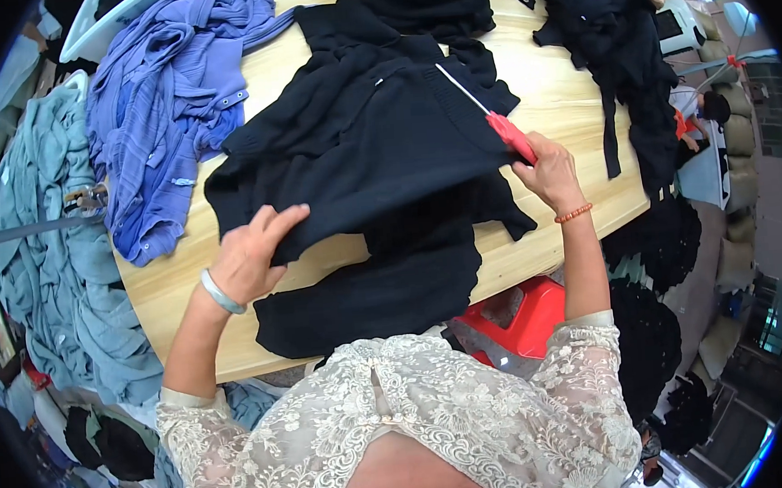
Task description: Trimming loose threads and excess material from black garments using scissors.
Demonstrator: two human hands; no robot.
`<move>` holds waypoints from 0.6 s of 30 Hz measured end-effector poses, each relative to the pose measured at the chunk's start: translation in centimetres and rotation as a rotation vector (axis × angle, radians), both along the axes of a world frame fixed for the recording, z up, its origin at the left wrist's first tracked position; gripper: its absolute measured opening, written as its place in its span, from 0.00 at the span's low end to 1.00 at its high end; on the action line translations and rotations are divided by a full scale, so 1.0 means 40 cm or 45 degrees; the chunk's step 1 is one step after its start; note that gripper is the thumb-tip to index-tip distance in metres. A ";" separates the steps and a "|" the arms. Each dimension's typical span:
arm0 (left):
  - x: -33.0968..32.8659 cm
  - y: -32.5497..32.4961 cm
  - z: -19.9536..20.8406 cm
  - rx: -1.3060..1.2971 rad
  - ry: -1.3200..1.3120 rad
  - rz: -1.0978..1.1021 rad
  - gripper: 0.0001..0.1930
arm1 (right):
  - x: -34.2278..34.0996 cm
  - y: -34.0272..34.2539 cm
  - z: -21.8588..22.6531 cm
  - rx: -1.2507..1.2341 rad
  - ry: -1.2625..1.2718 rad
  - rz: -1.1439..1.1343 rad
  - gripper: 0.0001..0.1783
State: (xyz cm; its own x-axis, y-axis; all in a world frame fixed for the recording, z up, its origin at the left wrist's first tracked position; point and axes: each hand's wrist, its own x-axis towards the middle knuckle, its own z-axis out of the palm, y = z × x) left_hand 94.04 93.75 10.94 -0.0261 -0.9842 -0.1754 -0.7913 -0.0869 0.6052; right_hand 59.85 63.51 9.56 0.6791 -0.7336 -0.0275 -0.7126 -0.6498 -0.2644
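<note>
A black knit sweater (357, 147) lies spread over the table in front of me, its near edge raised. My left hand (254, 251) has that edge at its left corner, between the thumb and the fingers. At the right end of the edge is my right hand (549, 174), closed round a thin metal tool with a red handle (512, 136). The tool's shaft points away and to the left, over the sweater. The fabric also reaches the right fingers, but their grip on it is partly hidden. More black knit fabric (372, 301) lies below the raised edge.
Blue-purple garments (168, 96) are heaped on the wooden table (557, 83) at the left, beside a grey-green pile (55, 240). Black garments lie at the far middle (424, 1) and far right (598, 30). A red plastic stool (528, 316) stands below the table's near edge.
</note>
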 end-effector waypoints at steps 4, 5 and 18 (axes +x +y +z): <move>-0.023 0.091 -0.044 -0.062 0.529 0.117 0.24 | -0.130 0.017 0.003 0.237 -0.266 -0.062 0.11; -0.022 0.119 -0.040 0.073 0.742 0.262 0.16 | -0.128 0.034 0.069 0.343 -0.049 -0.204 0.10; 0.030 0.076 -0.356 -0.221 -0.345 0.904 0.16 | -0.007 -0.170 -0.109 -0.288 0.249 -0.229 0.19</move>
State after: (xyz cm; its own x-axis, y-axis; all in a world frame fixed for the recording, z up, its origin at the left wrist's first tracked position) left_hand 95.25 96.77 -3.31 0.6421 -0.7632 0.0724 -0.7039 -0.5496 0.4499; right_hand 59.55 56.72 5.19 0.5361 -0.8435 0.0324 -0.8441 -0.5356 0.0246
